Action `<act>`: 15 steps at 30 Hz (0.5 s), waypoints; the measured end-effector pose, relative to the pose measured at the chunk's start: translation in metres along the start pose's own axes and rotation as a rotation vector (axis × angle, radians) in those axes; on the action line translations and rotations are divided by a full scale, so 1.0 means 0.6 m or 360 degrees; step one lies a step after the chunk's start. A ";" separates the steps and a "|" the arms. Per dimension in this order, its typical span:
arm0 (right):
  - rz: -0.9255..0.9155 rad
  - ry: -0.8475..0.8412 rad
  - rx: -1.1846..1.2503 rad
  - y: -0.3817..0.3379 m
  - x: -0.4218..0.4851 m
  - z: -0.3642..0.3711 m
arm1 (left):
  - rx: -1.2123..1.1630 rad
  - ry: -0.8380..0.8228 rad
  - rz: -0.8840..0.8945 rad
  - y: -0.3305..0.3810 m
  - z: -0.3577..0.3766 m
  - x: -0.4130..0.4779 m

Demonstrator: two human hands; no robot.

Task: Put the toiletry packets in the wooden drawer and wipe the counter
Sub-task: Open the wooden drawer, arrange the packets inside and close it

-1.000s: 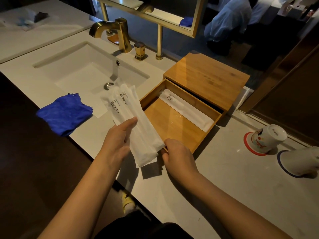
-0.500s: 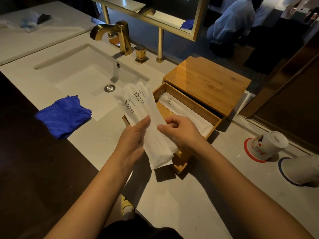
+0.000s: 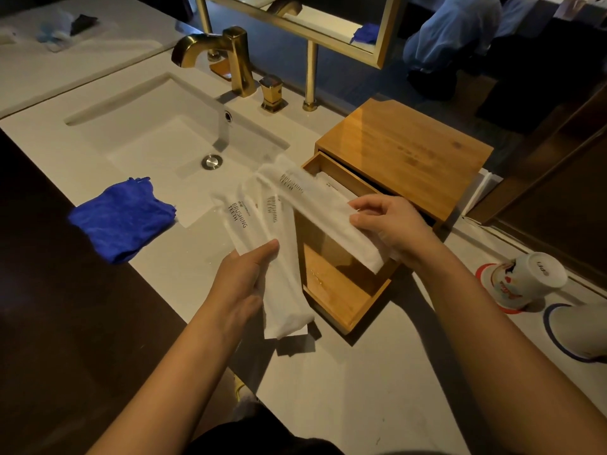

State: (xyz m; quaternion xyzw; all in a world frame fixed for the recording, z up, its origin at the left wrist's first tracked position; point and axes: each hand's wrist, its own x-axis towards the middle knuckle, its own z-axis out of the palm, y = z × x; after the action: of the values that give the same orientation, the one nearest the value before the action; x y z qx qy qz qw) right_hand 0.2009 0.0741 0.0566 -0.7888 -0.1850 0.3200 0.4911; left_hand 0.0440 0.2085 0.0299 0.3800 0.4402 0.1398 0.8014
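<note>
My left hand (image 3: 241,284) grips a small stack of long white toiletry packets (image 3: 272,257) printed "BRUSHING TEETH", held just left of the open wooden drawer (image 3: 345,300). My right hand (image 3: 391,224) pinches one separate white packet (image 3: 325,208) and holds it slanted over the drawer. Another packet (image 3: 331,185) lies at the back of the drawer, mostly hidden. The drawer sticks out of a wooden box (image 3: 404,152) on the white counter (image 3: 361,389). A crumpled blue cloth (image 3: 121,218) lies on the counter's front edge beside the sink (image 3: 170,139).
A gold faucet (image 3: 223,54) and a gold knob (image 3: 272,93) stand behind the sink, under a gold-framed mirror (image 3: 381,34). Two upturned cups (image 3: 522,280) rest on round coasters at the right. Dark floor lies left of the counter.
My right hand left the drawer front, came to the stack and pulled one packet away to the right over the drawer. The left hand keeps the others.
</note>
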 end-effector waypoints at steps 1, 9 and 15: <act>0.0021 0.0054 0.0027 0.002 0.002 -0.007 | 0.0001 0.0017 0.0031 0.003 -0.003 0.000; 0.0251 0.0317 -0.0422 0.032 0.031 0.000 | -0.0162 0.0048 0.0050 0.034 -0.014 0.005; 0.0312 0.0374 -0.0856 0.048 0.043 0.011 | -0.0225 0.0083 0.0034 0.036 -0.015 0.008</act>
State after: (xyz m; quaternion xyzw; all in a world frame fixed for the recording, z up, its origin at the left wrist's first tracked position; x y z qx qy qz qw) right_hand 0.2145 0.0812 0.0208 -0.9362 -0.1279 0.2120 0.2496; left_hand 0.0417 0.2301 0.0396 0.3233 0.4459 0.1888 0.8131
